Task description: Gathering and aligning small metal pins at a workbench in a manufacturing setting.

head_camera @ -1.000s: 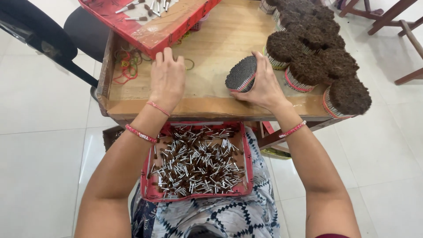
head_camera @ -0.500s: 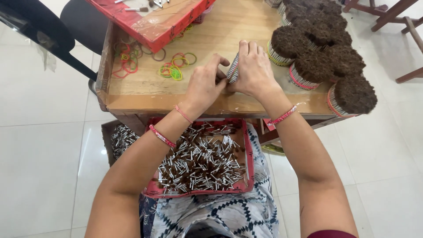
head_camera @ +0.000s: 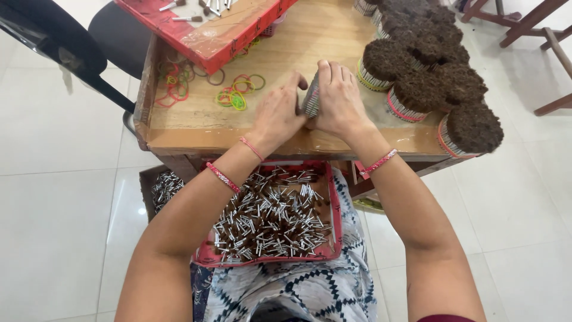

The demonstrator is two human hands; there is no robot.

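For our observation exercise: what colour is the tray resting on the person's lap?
Red, seen in the head view: the tray holds loose silver-handled brushes.

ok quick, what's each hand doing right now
left hand: closed on the bundle of small brushes, gripping its left side
right hand: closed on the same bundle, wrapped over its top and right side

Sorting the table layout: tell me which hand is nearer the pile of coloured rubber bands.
Left. The left hand lies just right of the rubber bands; the right hand is farther right, beyond the bundle.
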